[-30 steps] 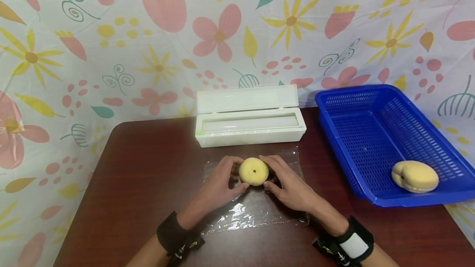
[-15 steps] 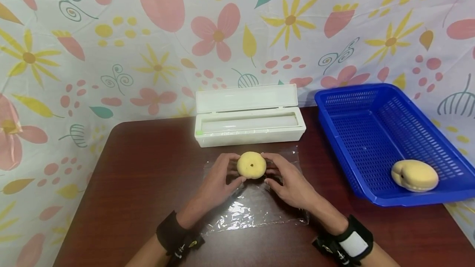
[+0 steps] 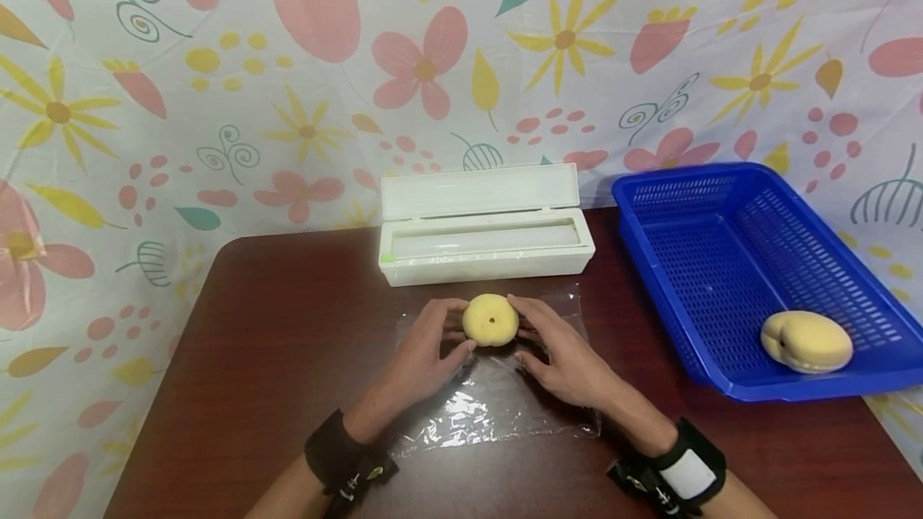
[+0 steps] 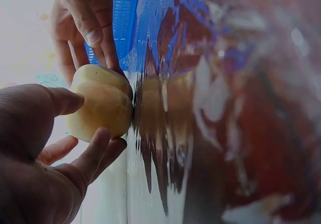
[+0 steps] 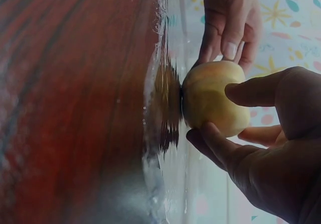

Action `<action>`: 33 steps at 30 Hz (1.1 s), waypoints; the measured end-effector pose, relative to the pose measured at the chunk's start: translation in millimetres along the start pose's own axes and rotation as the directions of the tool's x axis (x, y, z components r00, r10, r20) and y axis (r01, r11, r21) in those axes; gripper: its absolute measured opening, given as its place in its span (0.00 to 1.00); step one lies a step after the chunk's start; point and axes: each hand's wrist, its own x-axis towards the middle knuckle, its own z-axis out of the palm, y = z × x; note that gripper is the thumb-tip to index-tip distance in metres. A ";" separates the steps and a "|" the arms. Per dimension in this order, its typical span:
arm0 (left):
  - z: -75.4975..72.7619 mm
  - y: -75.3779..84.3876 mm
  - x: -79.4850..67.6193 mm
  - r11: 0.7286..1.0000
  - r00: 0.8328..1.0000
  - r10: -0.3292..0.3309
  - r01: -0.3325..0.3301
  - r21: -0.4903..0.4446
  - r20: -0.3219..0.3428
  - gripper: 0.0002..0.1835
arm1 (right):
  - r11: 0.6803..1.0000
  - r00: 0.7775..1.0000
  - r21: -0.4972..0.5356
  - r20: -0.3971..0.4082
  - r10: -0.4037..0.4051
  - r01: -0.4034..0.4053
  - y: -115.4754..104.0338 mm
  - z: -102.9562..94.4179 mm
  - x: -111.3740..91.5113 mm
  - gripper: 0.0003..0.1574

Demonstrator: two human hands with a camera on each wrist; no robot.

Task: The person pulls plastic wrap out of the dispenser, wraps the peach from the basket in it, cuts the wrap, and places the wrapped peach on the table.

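A yellow peach (image 3: 492,320) rests on a sheet of clear plastic wrap (image 3: 505,415) laid over the dark table. From the left, my left hand (image 3: 424,355) holds the fruit's side between curved fingers and thumb. My right hand (image 3: 564,355) curves round the opposite side, its thumb nearest me and index finger toward the far side. In the left wrist view, the peach (image 4: 103,103) sits at the wrap's surface with fingertips around it. The right wrist view also has fingers at both sides of the peach (image 5: 215,96); its underside is hidden.
Behind the wrap stands a long white dispenser box (image 3: 486,267), lid raised, with a roll (image 3: 483,242) inside. To the right is a blue perforated basket (image 3: 652,271) bearing another yellow peach (image 3: 806,341). A floral cloth (image 3: 433,126) hangs behind the table (image 3: 274,327).
Over the last second the peach has shifted slightly away from me on the wrap, both hands moving with it. In the last half second it has edged slightly right. Box and basket stay put.
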 end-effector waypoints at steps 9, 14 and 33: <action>-5.7 2.6 -1.4 0.999 0.999 -0.019 0.018 0.036 0.045 0.33 | 0.999 0.999 -0.037 0.037 0.015 -0.013 2.3 -0.8 -1.8 0.58; -10.7 0.1 -5.5 0.997 0.998 0.019 -0.024 0.078 0.067 0.36 | 0.996 0.997 -0.068 0.057 0.055 -0.051 0.9 -4.1 -5.4 0.59; -37.7 9.0 -56.8 0.922 0.953 0.132 -0.220 0.320 0.272 0.30 | 0.975 0.991 -0.202 0.121 -0.063 0.087 -7.6 -22.7 -40.5 0.40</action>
